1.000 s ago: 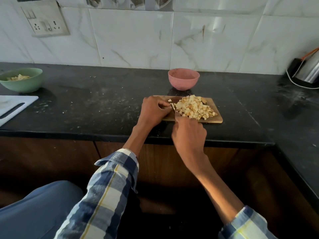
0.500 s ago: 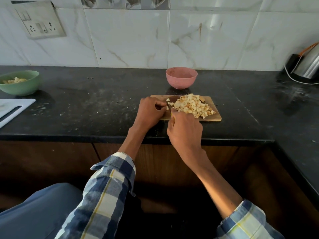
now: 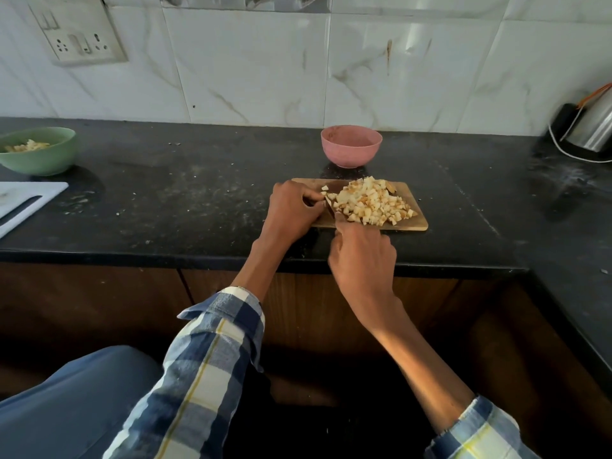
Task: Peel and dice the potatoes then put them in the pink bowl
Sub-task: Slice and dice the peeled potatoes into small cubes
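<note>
A pile of diced potato [image 3: 372,202] lies on a small wooden cutting board [image 3: 415,223] near the counter's front edge. The empty pink bowl [image 3: 351,145] stands just behind the board. My left hand [image 3: 291,213] rests on the board's left end, its fingers curled over a small potato piece at the pile's left edge. My right hand [image 3: 362,260] grips a knife, its index finger lying along the top. Only a short dark bit of the blade [image 3: 329,208] shows between the hands.
A green bowl [image 3: 39,150] with scraps sits far left, and a white cutting board [image 3: 23,202] lies in front of it. A steel kettle [image 3: 592,127] with a cord stands at the back right. The black counter [image 3: 198,200] turns a corner on the right.
Both hands have stayed at the pile's left edge, and the right hand with the knife has shifted only slightly. The view has moved a little.
</note>
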Available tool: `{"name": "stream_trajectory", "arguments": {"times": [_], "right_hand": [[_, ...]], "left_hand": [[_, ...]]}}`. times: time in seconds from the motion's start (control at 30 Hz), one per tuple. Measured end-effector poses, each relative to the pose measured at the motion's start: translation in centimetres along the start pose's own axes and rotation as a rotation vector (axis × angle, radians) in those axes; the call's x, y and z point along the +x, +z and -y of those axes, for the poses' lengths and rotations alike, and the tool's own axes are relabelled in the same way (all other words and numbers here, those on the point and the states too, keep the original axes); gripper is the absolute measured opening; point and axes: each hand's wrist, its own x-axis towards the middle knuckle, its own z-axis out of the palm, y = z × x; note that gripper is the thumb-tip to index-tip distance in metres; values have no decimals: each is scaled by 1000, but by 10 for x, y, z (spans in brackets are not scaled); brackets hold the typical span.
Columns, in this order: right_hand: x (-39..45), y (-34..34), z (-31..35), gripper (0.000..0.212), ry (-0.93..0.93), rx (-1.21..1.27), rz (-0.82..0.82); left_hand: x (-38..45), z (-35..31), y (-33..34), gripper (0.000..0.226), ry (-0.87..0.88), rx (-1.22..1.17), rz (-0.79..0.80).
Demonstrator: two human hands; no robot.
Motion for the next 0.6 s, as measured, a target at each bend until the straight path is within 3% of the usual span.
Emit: {"name": "stream_trajectory", "arguments": {"times": [0.3,0.6], "right_hand": [[18,0,8,25,12,-43,45],[-1,-4,3,31,31,-11,5]], "left_hand": [[-1,-4,-3,16,-21,-59,-5],[-3,-9,-4,13,-43,-45,-2]]}}
